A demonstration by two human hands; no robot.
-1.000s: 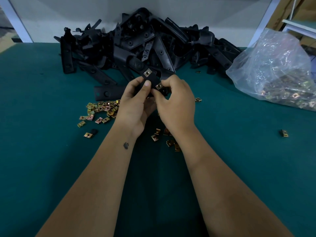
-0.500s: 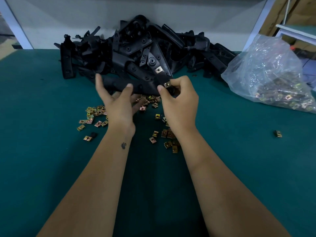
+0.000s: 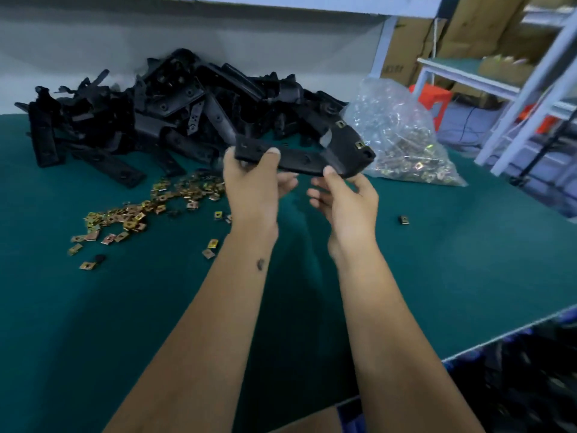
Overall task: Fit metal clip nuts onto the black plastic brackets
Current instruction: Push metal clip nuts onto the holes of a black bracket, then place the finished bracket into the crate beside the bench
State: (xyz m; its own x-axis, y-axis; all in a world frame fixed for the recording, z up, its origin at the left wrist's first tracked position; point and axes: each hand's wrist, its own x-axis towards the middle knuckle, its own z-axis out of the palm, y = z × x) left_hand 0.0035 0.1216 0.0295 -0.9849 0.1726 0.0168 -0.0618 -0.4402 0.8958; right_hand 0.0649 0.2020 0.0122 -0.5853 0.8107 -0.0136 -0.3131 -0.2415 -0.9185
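Now the black bracket (image 3: 304,157) is up in the air, in front of the big pile of brackets (image 3: 175,114). The left hand (image 3: 249,182) pinches its flat end. The right hand (image 3: 346,198) has its thumb on the bend, its fingers loose. Two clip nuts (image 3: 359,145) sit on its far edge. It looks hard, stiff and light, so hold it by the flat bar, away from the nuts.

Green table (image 3: 468,276), white shelving (image 3: 515,98), cardboard boxes (image 3: 474,29)
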